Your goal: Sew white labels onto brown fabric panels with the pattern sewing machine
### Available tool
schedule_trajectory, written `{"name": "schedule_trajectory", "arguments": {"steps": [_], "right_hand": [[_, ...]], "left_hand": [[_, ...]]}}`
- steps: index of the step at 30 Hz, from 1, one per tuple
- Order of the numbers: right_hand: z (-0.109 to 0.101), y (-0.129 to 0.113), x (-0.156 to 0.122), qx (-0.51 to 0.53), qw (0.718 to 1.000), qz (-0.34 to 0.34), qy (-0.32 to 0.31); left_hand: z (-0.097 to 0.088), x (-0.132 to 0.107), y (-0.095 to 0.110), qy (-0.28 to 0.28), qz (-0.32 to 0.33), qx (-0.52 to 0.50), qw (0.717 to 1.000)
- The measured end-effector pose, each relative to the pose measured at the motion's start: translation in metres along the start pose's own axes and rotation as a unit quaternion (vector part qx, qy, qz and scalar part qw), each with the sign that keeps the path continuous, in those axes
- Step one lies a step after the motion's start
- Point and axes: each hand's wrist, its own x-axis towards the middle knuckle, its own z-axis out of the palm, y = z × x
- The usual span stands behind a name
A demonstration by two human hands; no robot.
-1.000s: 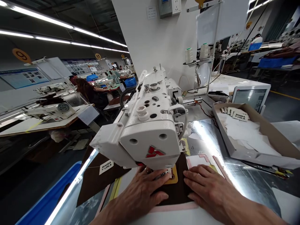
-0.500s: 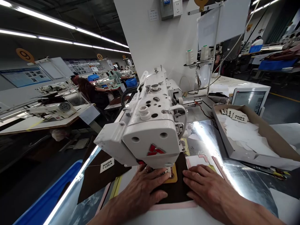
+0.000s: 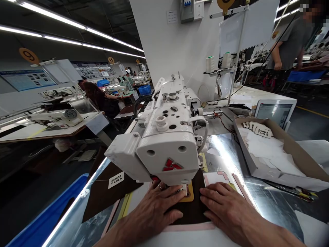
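Under the head of a white sewing machine [image 3: 167,147] lies a dark brown fabric piece [image 3: 191,214]. My left hand [image 3: 156,206] rests flat on it with fingers stretched out, the fingertips at a small white label [image 3: 184,190] inside a yellow frame [image 3: 190,193]. The needle area is hidden behind the machine head. My right hand [image 3: 224,206] lies flat, fingers extended, over the fabric's right edge and a white template [image 3: 214,177] with pink strips. Left of the machine, another brown piece [image 3: 99,199] carries a "BIMBA Y LOLA" label [image 3: 116,180].
An open cardboard box [image 3: 253,161] with labels and white paper stands at right, near a small screen [image 3: 276,111]. Scissors [image 3: 303,195] lie before the box. A blue bin [image 3: 51,219] sits lower left. Thread cones [image 3: 210,64] stand behind. A person [image 3: 290,48] stands at far right.
The view has shifted slightly. A person has come into sight at the upper right. Both hands stay in place on the fabric.
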Motion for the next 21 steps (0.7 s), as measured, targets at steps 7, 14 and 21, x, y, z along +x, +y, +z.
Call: {"name": "schedule_trajectory", "arguments": {"steps": [7, 14, 21], "right_hand": [[0.003, -0.004, -0.003, 0.024, 0.999, 0.032, 0.015], [-0.002, 0.002, -0.005, 0.012, 0.999, 0.027, -0.028], [0.004, 0.010, -0.009, -0.006, 0.999, 0.038, -0.021]], "left_hand": [[0.003, -0.006, 0.001, -0.001, 0.000, 0.009, 1.000], [0.004, 0.003, 0.000, -0.029, -0.029, -0.003, 0.999], [0.005, 0.009, 0.002, -0.022, -0.057, -0.010, 0.998]]}}
